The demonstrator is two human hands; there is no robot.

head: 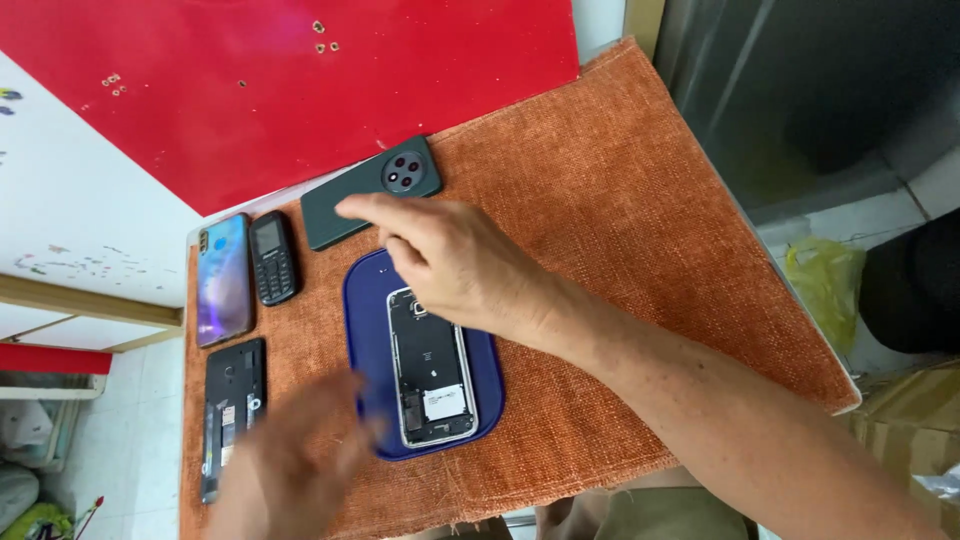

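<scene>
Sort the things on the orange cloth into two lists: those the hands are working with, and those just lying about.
In hand:
right hand, reaching over
dark green phone, under its fingertip
opened phone
blue tray holding it
left hand, blurred, at the tray's edge

Lying about:
glossy blue phone
small keypad phone
backless black phone
yellow bag

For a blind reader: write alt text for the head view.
A right hand reaches over an opened phone on a blue tray toward a dark green phone; the blurred left hand hovers near an orange cloth.
</scene>
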